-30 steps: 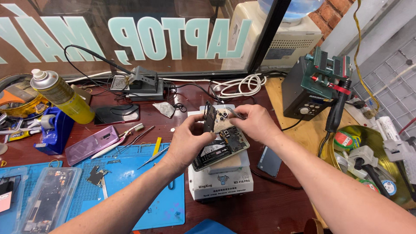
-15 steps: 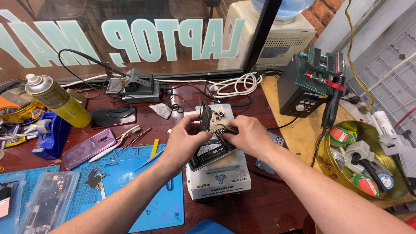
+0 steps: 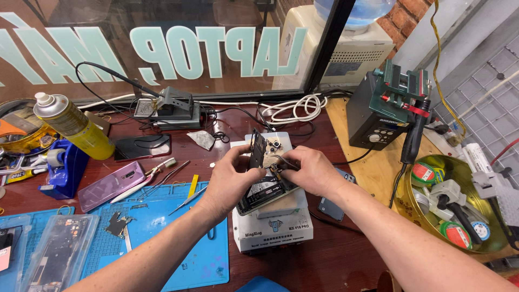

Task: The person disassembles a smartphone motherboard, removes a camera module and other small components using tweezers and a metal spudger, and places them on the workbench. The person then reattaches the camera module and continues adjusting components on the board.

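Opened black smartphone (image 3: pixel 265 190) with its back removed lies tilted on the white box-shaped heating station (image 3: pixel 273 227) at the centre of the head view, and a dark inner plate (image 3: pixel 257 152) stands lifted on edge at its 12 o'clock end. The left hand (image 3: pixel 230 181) pinches that plate between thumb and fingers; the right hand (image 3: pixel 311 172), fingers curled closed, grips a small part (too small to identify) at the phone's upper edge. The phone looks light and stiff but fragile inside, so its outer frame edges seem the safest hold. One yellow spray can (image 3: pixel 73 127) leans at 10 o'clock, one purple phone (image 3: pixel 111 185) lies at 9, one blue silicone mat (image 3: pixel 162 238) spreads at 7, and one black hot-air station (image 3: pixel 378 119) stands at 2.
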